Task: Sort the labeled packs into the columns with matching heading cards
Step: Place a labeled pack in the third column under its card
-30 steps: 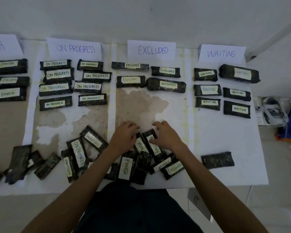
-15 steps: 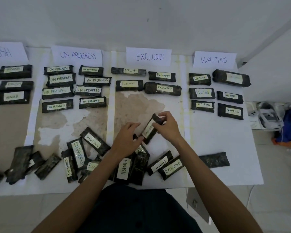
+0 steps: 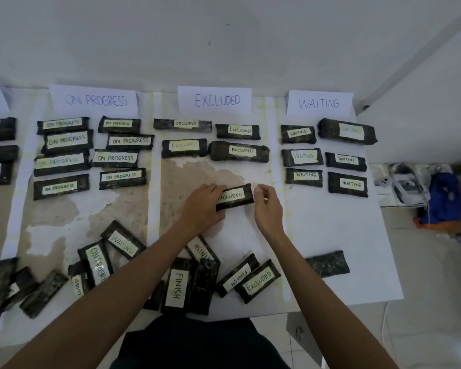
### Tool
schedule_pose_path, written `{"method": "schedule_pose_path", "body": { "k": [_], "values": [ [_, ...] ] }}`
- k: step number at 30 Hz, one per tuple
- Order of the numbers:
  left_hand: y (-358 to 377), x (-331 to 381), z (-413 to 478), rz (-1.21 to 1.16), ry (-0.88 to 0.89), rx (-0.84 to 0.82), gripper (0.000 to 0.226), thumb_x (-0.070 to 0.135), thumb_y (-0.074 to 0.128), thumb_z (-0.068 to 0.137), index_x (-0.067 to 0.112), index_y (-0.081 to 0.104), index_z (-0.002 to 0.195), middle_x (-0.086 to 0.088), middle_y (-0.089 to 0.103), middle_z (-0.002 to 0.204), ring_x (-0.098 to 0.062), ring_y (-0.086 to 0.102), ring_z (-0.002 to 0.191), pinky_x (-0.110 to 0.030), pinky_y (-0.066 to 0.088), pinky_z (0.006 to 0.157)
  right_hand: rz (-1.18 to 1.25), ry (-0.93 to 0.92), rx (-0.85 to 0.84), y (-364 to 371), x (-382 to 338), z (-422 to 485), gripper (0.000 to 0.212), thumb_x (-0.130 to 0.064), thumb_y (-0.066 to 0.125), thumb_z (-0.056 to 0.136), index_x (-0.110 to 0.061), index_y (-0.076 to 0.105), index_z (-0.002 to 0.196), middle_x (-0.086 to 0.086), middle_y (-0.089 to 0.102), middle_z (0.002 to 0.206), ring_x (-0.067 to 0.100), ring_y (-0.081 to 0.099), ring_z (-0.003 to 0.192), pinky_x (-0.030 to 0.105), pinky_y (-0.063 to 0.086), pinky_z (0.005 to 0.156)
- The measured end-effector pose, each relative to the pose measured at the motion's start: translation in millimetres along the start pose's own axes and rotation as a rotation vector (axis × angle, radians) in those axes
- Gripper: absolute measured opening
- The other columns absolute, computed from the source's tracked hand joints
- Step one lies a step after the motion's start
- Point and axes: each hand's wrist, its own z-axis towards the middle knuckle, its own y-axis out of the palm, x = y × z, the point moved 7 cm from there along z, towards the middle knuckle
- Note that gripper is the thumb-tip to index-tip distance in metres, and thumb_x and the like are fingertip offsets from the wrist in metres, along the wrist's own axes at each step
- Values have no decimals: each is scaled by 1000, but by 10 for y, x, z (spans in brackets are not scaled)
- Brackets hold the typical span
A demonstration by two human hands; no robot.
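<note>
Head view, looking down at your table [image 3: 343, 235]: your left hand [image 3: 202, 206] grips the left end of a dark pack labeled EXCLUDED [image 3: 234, 197], fingers wrapped over its near edge, thumb side on top. That pack sits in the middle column, below the four packs already lined up there, roughly level, label facing up; can't tell if it's resting on the table or just above it. Your right hand [image 3: 268, 206] is just beside the pack's right end, fingers curled loosely, thumb and index close together, not touching the pack, holding nothing visible. EXCLUDED heading card [image 3: 214, 99] stands at the far edge of that same column. ON PROGRESS heading card [image 3: 95, 100] to the left has eight packs under it in two rows; WAITING heading card [image 3: 319, 103] to the right has six. Far left column is partly cut off, heading unreadable. Unsorted pile near you: a WAITING pack [image 3: 123, 242], an ON PROGRESS pack [image 3: 97, 263], an upright FINISH pack [image 3: 177, 284], a tilted FINISH pack [image 3: 236, 279] touching another EXCLUDED pack [image 3: 258, 282]. One pack with no visible label [image 3: 326, 263] lies alone at the near right, well apart from the pile. More dark packs at near left, labels hidden.
</note>
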Motion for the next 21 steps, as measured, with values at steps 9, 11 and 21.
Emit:
{"method": "schedule_pose_path", "body": {
  "k": [9,11,21],
  "values": [
    [176,174,770,64,89,-16,53,17,69,77,3,53,126,-17,53,115,-33,49,103,-42,44,88,-727,-409,-49,-70,541,209,51,-32,30,97,-7,40,140,17,30,151,34,22,141,47,20,113],
    [173,194,870,62,81,-7,56,18,69,77,4,51,128,-17,51,116,-32,48,101,-42,45,87,-710,-432,-49,-77,560,222,50,-32,29,98,-9,38,141,14,26,153,31,17,143,44,15,114],
    [139,235,866,109,83,77,52,15,67,76,7,53,125,-15,55,114,-33,48,100,-44,45,85,-706,-419,-67,-72,569,235,49,-31,32,97,-10,41,140,15,29,152,32,18,143,44,17,113]
  ]
}}
